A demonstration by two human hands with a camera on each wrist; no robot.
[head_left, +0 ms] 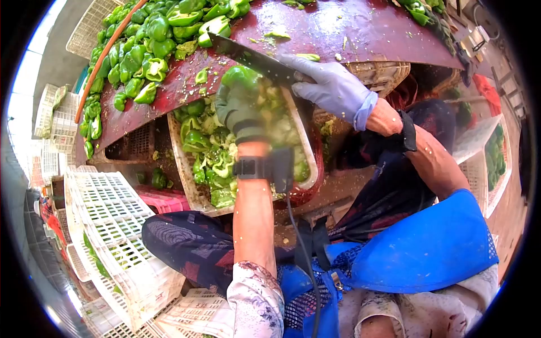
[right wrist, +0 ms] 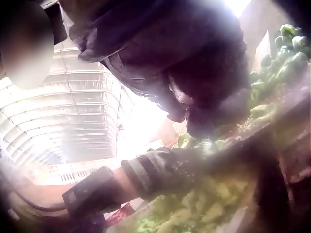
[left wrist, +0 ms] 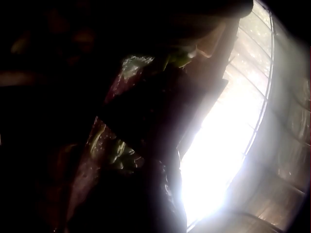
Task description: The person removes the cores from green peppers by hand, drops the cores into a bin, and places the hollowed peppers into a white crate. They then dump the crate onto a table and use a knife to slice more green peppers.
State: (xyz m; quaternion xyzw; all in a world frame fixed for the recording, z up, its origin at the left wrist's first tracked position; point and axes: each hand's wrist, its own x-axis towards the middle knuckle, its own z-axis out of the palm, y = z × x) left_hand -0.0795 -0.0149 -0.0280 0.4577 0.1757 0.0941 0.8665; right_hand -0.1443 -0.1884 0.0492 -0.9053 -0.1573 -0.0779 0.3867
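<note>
The left forearm, wrist strap on it, reaches up from the lap to the left hand [head_left: 239, 110], whose gloved fingers curl round a green pepper [head_left: 241, 76] held over the tray [head_left: 181, 169] of cut pieces. The right hand [head_left: 332, 87] has its fingers wrapped on the handle of a knife [head_left: 251, 56], blade lying against the pepper at the edge of the red tabletop [head_left: 349, 34]. Best to keep left fingertips tucked behind the blade, I'd judge. Right elbow is bent outward.
</note>
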